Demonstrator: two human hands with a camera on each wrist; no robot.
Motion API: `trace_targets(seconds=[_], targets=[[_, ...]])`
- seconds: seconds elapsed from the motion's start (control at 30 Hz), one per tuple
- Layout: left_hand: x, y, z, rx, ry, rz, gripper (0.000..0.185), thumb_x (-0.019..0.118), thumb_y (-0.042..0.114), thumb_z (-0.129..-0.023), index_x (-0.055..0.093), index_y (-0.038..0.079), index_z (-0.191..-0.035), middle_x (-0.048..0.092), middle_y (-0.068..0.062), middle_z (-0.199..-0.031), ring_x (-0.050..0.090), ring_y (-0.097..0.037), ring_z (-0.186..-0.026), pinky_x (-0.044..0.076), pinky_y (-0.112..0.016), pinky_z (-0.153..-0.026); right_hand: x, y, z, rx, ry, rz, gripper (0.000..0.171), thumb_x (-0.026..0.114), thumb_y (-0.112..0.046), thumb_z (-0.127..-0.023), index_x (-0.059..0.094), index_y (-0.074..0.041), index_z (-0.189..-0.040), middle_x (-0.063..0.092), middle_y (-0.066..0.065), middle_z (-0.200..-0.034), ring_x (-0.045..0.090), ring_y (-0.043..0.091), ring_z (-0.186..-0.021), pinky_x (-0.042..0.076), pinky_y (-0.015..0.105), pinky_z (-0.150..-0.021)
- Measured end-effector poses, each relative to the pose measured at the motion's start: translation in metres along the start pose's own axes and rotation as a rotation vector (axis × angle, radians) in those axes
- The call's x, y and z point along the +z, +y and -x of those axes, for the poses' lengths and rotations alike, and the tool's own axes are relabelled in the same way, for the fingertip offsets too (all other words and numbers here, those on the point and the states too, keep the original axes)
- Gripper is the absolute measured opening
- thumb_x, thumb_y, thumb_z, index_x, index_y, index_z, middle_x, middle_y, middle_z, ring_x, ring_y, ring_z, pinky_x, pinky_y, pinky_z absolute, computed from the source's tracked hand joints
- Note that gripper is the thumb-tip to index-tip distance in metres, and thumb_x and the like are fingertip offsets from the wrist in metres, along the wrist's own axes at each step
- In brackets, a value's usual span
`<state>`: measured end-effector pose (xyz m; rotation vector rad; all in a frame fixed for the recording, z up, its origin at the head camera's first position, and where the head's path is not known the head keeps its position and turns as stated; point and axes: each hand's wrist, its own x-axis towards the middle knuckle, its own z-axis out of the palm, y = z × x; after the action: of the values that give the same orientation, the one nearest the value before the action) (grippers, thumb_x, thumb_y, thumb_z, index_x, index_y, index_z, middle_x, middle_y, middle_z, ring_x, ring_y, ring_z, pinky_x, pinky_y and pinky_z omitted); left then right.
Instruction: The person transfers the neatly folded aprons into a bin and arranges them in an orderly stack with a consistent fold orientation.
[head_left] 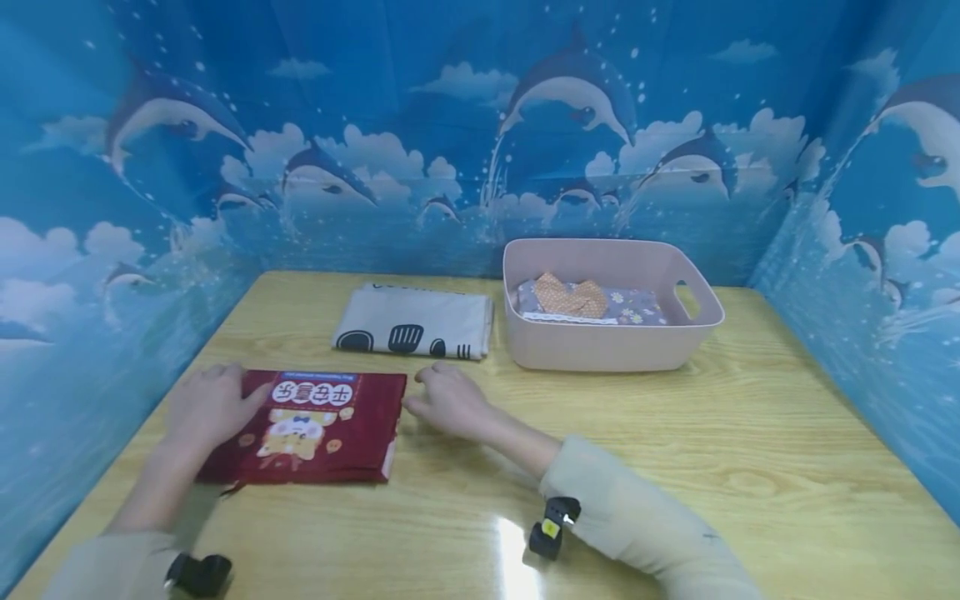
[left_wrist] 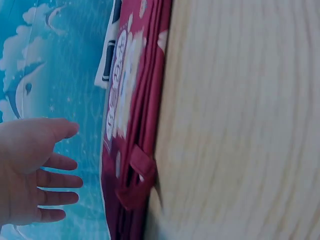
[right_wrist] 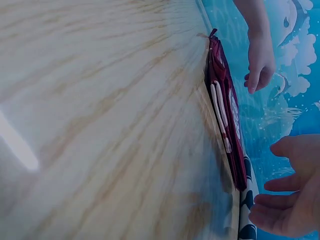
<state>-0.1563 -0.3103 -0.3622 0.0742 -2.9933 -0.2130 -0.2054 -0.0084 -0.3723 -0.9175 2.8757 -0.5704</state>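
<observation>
A folded dark red bag (head_left: 303, 425) with a cartoon print and white characters lies flat on the wooden table (head_left: 675, 450), near the front left. My left hand (head_left: 213, 407) is over its left edge, fingers straight and spread. The left wrist view shows this hand (left_wrist: 37, 170) raised slightly off the red bag (left_wrist: 135, 125). My right hand (head_left: 446, 400) is just beside the bag's right edge, fingers relaxed and holding nothing. In the right wrist view its fingers (right_wrist: 280, 200) hover close to the bag's end (right_wrist: 227, 130).
A folded white cloth with black shapes (head_left: 414, 332) lies behind the bag. To its right stands a pink plastic basket (head_left: 607, 348) holding folded patterned cloths (head_left: 573, 296). Blue dolphin-print walls enclose the table on three sides. Bare wood stretches across the right half.
</observation>
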Motion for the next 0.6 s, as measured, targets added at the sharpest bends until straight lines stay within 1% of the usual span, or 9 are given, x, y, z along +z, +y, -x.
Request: trace_targets(seconds=[0.07, 0.17, 0.23, 0.3, 0.43, 0.5, 0.6], targets=[[0.002, -0.005, 0.001, -0.031, -0.029, 0.013, 0.055, 0.06, 0.033, -0.087, 0.052, -0.018, -0.103, 0.054, -0.036, -0.091, 0.051, -0.049, -0.083, 0.043, -0.058, -0.071, 0.002, -0.002, -0.002, 0.006, -0.006, 0.002, 0.047, 0.056, -0.038, -0.091, 0.059, -0.002, -0.12, 0.06, 0.012, -0.118, 0.053, 0.023, -0.11, 0.044, 0.035, -0.093], [0.004, -0.012, 0.001, -0.081, -0.075, 0.028, 0.059, 0.058, 0.031, -0.088, 0.046, -0.021, -0.112, 0.05, -0.04, -0.1, 0.049, -0.053, -0.09, 0.043, -0.06, -0.074, 0.004, -0.006, -0.004, 0.008, -0.011, -0.014, 0.047, 0.058, -0.038, -0.09, 0.059, -0.001, -0.118, 0.062, 0.012, -0.113, 0.055, 0.023, -0.104, 0.046, 0.034, -0.089], [0.004, -0.015, 0.002, -0.11, -0.115, 0.04, 0.06, 0.055, 0.031, -0.09, 0.044, -0.023, -0.113, 0.049, -0.041, -0.103, 0.049, -0.054, -0.092, 0.044, -0.059, -0.074, 0.006, -0.008, -0.005, 0.014, -0.01, -0.043, 0.047, 0.059, -0.038, -0.089, 0.059, 0.0, -0.117, 0.063, 0.011, -0.108, 0.055, 0.021, -0.1, 0.047, 0.032, -0.086], [0.004, -0.018, 0.002, -0.136, -0.158, 0.06, 0.061, 0.053, 0.031, -0.091, 0.042, -0.024, -0.114, 0.048, -0.042, -0.104, 0.049, -0.054, -0.092, 0.045, -0.058, -0.074, 0.007, -0.01, -0.006, 0.034, -0.013, -0.101, 0.046, 0.061, -0.036, -0.088, 0.059, 0.0, -0.116, 0.063, 0.01, -0.103, 0.055, 0.02, -0.094, 0.048, 0.03, -0.081], [0.004, -0.02, 0.001, -0.191, -0.25, 0.125, 0.065, 0.049, 0.032, -0.093, 0.037, -0.027, -0.116, 0.045, -0.044, -0.107, 0.049, -0.053, -0.095, 0.045, -0.057, -0.077, 0.01, -0.011, -0.01, 0.112, -0.02, -0.316, 0.042, 0.065, -0.031, -0.086, 0.06, 0.001, -0.114, 0.064, 0.01, -0.098, 0.057, 0.019, -0.087, 0.049, 0.029, -0.075], [0.004, -0.021, 0.0, -0.196, -0.273, 0.151, 0.066, 0.047, 0.034, -0.094, 0.035, -0.028, -0.117, 0.044, -0.044, -0.107, 0.048, -0.053, -0.096, 0.045, -0.058, -0.079, 0.01, -0.012, -0.011, 0.174, -0.021, -0.424, 0.042, 0.065, -0.029, -0.085, 0.06, 0.001, -0.115, 0.063, 0.012, -0.101, 0.058, 0.02, -0.088, 0.05, 0.031, -0.076], [0.003, -0.023, 0.0, -0.186, -0.281, 0.195, 0.067, 0.043, 0.037, -0.095, 0.037, -0.028, -0.115, 0.047, -0.043, -0.104, 0.05, -0.051, -0.094, 0.045, -0.056, -0.078, 0.01, -0.012, -0.012, 0.27, -0.023, -0.577, 0.044, 0.066, -0.027, -0.085, 0.059, 0.001, -0.117, 0.062, 0.013, -0.106, 0.06, 0.024, -0.09, 0.051, 0.033, -0.077]])
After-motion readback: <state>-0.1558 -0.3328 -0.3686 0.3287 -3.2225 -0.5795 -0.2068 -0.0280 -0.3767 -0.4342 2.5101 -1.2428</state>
